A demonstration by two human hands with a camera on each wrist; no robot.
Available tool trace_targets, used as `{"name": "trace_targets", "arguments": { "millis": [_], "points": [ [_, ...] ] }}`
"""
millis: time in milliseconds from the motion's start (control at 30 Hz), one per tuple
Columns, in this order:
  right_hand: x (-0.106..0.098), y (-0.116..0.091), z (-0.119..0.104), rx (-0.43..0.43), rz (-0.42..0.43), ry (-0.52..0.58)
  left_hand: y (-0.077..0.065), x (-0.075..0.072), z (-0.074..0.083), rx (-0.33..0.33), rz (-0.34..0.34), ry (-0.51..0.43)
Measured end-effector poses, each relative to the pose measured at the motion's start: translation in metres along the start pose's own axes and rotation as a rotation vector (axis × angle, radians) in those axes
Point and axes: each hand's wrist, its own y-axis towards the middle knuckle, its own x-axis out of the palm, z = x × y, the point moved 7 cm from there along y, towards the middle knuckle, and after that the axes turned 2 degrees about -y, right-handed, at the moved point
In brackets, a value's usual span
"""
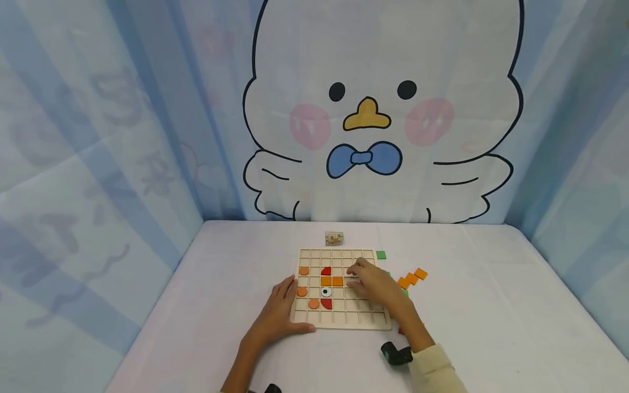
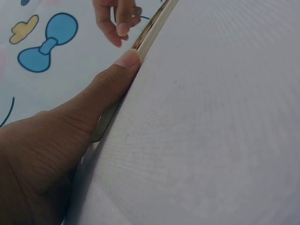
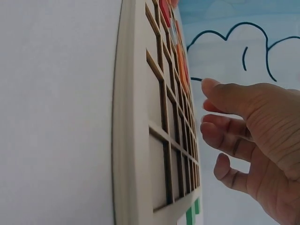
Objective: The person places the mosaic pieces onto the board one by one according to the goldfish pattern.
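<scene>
White table [image 1: 196, 305] lies under the spread left hand [image 1: 277, 311], bracing the board [image 1: 339, 304]. Loosely curled over it, the right hand [image 1: 374, 283] looks empty; firm bracing should help.

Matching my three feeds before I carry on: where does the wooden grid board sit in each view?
Head: the wooden grid board lies lower middle, seen from above.
Left wrist: a thin edge-on strip, slanting from top middle down leftward.
Right wrist: a steeply foreshortened band running top to bottom near the middle.
Shared landmark: the right hand, visible in all three.
</scene>
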Motion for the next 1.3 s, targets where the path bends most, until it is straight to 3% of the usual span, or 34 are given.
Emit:
{"name": "trace_targets", "arguments": {
  "millis": [433, 867, 1067, 1300],
  "points": [
    [-0.023, -0.029, 0.047, 0.085, 0.003, -0.015, -0.002, -0.002, -0.001, 0.0, 0.002, 0.007],
    [-0.03, -0.059, 0.096, 0.282, -0.019, -0.053, -0.001, -0.001, 0.001, 0.005, 0.009, 0.013],
    [-0.03, -0.068, 0.107, 0.346, -0.036, -0.049, -0.001, 0.001, 0.002, 0.001, 0.001, 0.021],
    [-0.031, -0.07, 0.11, 0.35, -0.043, -0.025, -0.001, 0.001, 0.0, -0.002, 0.012, 0.011]
  ]
}}
